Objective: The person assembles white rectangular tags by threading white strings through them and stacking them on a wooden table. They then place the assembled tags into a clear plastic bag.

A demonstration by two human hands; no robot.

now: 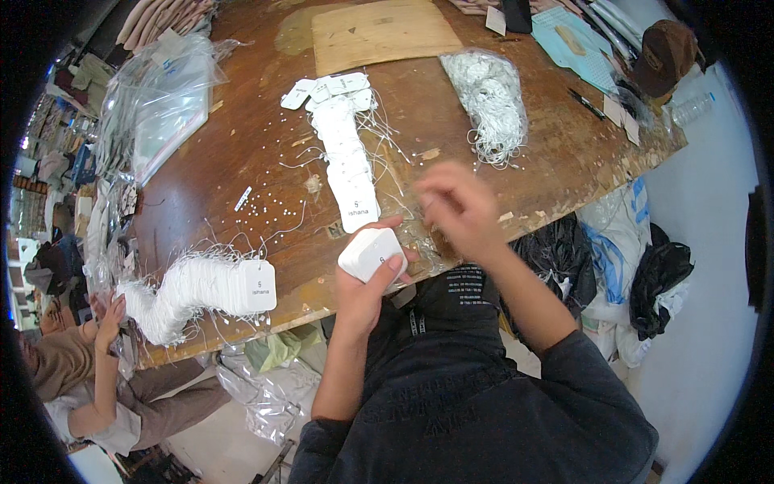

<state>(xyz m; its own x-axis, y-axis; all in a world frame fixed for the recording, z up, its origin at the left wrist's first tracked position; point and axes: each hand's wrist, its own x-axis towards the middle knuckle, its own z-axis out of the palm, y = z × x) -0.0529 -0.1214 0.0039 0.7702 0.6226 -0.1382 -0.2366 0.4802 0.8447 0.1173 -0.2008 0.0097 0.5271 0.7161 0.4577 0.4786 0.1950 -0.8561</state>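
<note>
My left hand (363, 294) is closed round a stack of white hang tags (371, 254) just over the table's near edge, thumb on the top tag. To its right, my right hand (461, 208) is raised above the table and smeared by motion. Its fingers look curled, but whether they hold anything I cannot make out. Beyond the left hand, a long overlapping row of white tags (343, 153) with loose strings runs away from me. A second, strung row of tags (193, 290) curves along the table's near left edge.
A clear bag of white strings (488, 101) lies on the wooden table (266, 153), right of the rows. Small white bits (270, 206) are scattered at left. Far back lies a wooden board (383, 36). Plastic sleeves (173, 113) and another person's hand (109, 319) are at left.
</note>
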